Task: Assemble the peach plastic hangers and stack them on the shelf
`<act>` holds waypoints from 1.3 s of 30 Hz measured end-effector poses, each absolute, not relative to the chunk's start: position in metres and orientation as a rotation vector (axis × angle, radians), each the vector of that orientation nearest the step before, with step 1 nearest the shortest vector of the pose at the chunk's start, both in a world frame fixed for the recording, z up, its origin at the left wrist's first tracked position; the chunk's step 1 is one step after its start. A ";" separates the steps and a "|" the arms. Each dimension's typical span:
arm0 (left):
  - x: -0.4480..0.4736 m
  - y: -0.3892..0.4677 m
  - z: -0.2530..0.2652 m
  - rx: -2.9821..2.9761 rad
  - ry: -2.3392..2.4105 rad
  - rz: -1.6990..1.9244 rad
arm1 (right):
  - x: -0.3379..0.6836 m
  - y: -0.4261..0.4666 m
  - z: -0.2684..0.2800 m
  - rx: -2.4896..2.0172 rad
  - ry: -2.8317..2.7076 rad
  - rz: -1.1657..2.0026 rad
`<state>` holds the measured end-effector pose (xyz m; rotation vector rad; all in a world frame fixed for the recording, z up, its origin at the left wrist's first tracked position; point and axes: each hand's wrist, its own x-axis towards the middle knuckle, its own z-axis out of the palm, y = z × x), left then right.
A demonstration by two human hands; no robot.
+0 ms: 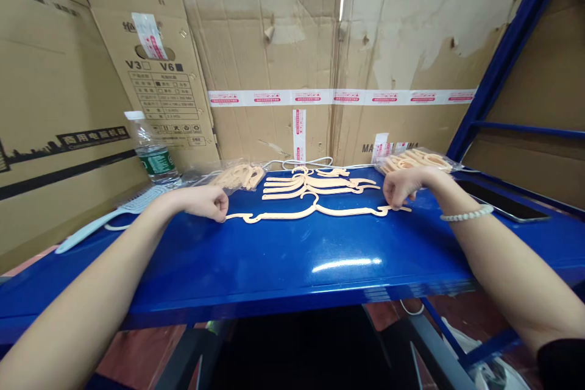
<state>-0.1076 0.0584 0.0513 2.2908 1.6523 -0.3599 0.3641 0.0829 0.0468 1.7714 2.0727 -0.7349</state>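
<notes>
A peach-coloured folding hanger [286,216] lies stretched out on the blue table, its hook in the middle pointing away from me. My left hand [208,202] is closed at the hanger's left end, fingers pinched on the tip. At the opposite end, my right hand [404,186] pinches the right arm, with a bit of the tip sticking out past the fingers. Just behind lie several more peach hangers [286,190], some with arms folded or overlapping. The fingertips of both hands are partly hidden by the knuckles.
Clear bags of hanger parts lie at back left [240,177] and back right [418,159]. A water bottle [155,158] and a pale hairbrush [109,216] are on the left, a phone [503,201] on the right. Cardboard [274,42] walls the back; a white cable [315,163] runs along it.
</notes>
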 end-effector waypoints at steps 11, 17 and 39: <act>-0.107 0.059 0.052 2.341 1.663 -0.321 | 0.362 0.084 0.046 1.820 2.084 -0.744; -0.107 0.062 0.050 2.369 1.625 -0.269 | 0.372 0.090 0.042 1.868 2.060 -0.836; -0.103 0.056 0.052 2.684 1.701 0.482 | 0.325 -0.044 0.066 1.411 3.266 -0.270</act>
